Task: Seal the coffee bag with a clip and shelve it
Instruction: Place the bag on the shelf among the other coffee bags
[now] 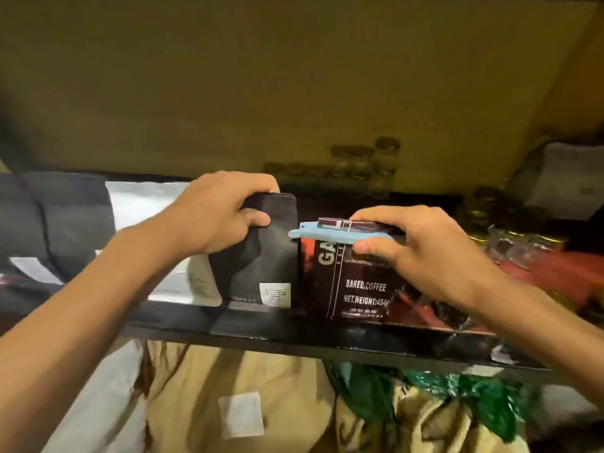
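A dark brown and red coffee bag (358,291), printed "BAKED.COFFEE", stands upright on the black shelf (294,338). A light blue clip (323,234) is clamped across its folded top. My right hand (425,253) grips the bag's top at the clip, thumb in front and fingers behind. Just left of it stands a plain black bag (261,269) with a small white label. My left hand (222,214) holds that black bag by its top edge. The two bags touch side by side.
More dark and white bags (65,223) fill the shelf's left end. Glass jars (369,168) stand at the back; clear glassware and red packaging (529,256) lie on the right. Below the shelf are tan sacks (261,403) and green plastic (474,397).
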{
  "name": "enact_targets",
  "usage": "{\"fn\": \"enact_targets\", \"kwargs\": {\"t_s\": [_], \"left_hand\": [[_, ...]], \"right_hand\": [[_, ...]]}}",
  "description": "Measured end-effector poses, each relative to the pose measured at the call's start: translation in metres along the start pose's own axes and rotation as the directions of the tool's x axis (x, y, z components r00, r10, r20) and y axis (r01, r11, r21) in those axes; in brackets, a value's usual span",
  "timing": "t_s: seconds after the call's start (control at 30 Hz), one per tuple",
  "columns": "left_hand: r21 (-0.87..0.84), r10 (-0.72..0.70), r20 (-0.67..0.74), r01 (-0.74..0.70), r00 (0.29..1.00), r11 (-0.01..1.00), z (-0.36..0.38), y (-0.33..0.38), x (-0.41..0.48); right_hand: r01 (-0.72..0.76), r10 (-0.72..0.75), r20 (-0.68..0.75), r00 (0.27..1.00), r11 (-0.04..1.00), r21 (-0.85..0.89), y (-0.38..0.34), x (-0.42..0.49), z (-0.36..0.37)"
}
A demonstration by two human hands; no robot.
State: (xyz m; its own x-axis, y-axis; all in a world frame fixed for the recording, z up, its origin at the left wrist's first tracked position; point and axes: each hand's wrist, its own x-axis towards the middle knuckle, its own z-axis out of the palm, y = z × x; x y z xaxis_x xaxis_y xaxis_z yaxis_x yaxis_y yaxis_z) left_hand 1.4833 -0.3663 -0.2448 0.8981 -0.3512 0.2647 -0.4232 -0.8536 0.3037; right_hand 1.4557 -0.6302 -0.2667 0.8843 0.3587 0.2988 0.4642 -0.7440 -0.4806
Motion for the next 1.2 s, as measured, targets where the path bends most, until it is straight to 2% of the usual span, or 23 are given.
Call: {"fn": "enact_targets", "kwargs": {"t_s": [0.1,0.3,0.47,0.6,0.77,0.87,0.97,1.07,1.2], "left_hand": [[-0.03,-0.031,0.054,0.033,0.998,0.999,0.0,0.002,0.002],[-0.116,-0.051,0.205,0.076,0.978,0.99,-0.011,0.0,0.012],[-0.138,-0.061,0.267,0.101,0.962,0.985,-0.012,0.001,0.015],[-0.162,-0.061,0.293,0.113,0.954,0.98,-0.013,0.0,0.017],[-0.149,-0.072,0.299,0.121,0.952,0.981,-0.008,0.002,0.022],[-0.164,-0.079,0.315,0.136,0.946,0.977,-0.009,0.0,0.023],[-0.168,-0.077,0.339,0.141,0.938,0.976,-0.009,0.0,0.021],[-0.182,-0.069,0.328,0.135,0.942,0.974,-0.012,0.001,0.019],[-0.185,-0.06,0.312,0.123,0.948,0.975,-0.011,0.004,0.018]], "right_hand": [[-0.041,0.038,0.057,0.998,0.998,0.05,-0.003,0.009,0.0],[-0.038,0.038,0.092,0.995,0.999,-0.005,-0.015,0.029,0.006],[-0.117,0.108,0.118,0.987,0.99,0.075,-0.007,0.02,0.002],[-0.154,0.14,0.142,0.98,0.984,0.092,-0.01,0.018,-0.001],[-0.117,0.121,0.178,0.977,0.993,-0.034,-0.018,0.025,0.002],[-0.134,0.147,0.134,0.98,0.986,-0.102,-0.013,0.024,-0.006],[-0.176,0.185,0.121,0.975,0.981,-0.079,-0.011,0.022,-0.011],[-0.158,0.16,0.145,0.976,0.987,-0.026,-0.013,0.019,-0.006],[-0.16,0.157,0.079,0.984,0.987,0.026,-0.014,0.013,0.001]]}}
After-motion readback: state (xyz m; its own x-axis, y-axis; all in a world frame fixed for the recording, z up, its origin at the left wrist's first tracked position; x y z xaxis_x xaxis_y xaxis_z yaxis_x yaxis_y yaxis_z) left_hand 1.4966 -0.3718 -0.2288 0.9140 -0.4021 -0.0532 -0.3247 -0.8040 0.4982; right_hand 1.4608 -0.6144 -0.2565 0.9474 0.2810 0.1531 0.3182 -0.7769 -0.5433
